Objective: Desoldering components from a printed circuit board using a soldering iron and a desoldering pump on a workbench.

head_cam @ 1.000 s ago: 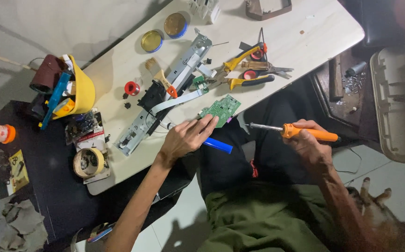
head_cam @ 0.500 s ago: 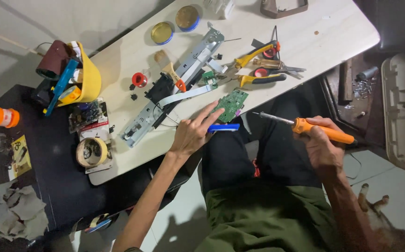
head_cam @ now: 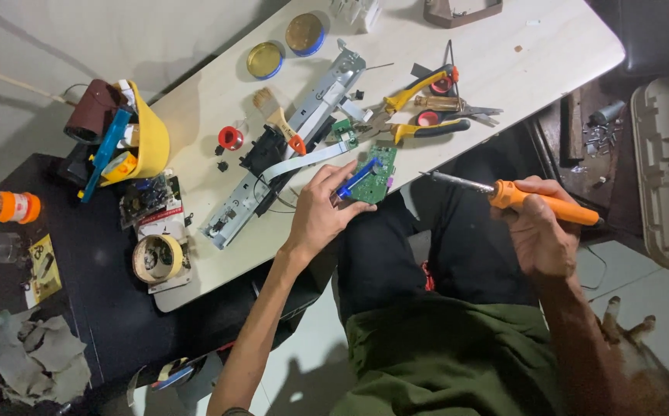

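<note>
Soldering: left hand (head_cam: 320, 216) pinches blue tool (head_cam: 356, 179) over green circuit board (head_cam: 375, 173); right hand (head_cam: 541, 231) grips orange soldering iron (head_cam: 538, 202), tip must meet board next.

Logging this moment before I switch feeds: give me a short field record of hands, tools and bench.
left hand: holds a blue-handled tool against the green circuit board
right hand: grips the orange soldering iron, tip off the board
bench: white table
near board: yellow-handled pliers, metal chassis
</note>
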